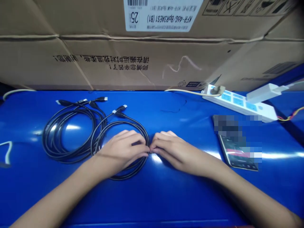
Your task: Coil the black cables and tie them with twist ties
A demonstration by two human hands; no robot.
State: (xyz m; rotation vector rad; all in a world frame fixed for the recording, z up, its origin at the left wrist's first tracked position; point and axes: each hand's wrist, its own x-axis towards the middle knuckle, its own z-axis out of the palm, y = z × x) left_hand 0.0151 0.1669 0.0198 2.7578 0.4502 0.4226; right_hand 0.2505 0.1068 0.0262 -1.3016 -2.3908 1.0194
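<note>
- right now the left hand [123,148] lies palm down over the right half of a black cable coil [142,128], near the middle of the blue table [166,196].
- its fingers are curled in narrow, the tips pinching the strands at the coil's right rim.
- the right hand [169,148] comes in from the right side of the table, and its fingertips pinch the same spot, so the two hands meet tip to tip.
- the right hand's fingers are bent and close together, not spread.
- the coil lies flat on the table, and its two plug ends [120,110] point toward the far edge.
- a second coil [45,139] of black cable lies flat just left of the first and overlaps it, toward the far left part of the table, with its plugs [102,99] also turned to the far edge.
- a white power strip [237,103] lies by the far right corner.
- a phone [237,155] rests face up in front of the strip, well apart from the right hand.
- a cardboard box [95,47] stands along the far edge.
- a bit of white cord [8,152] shows at the left edge.
</note>
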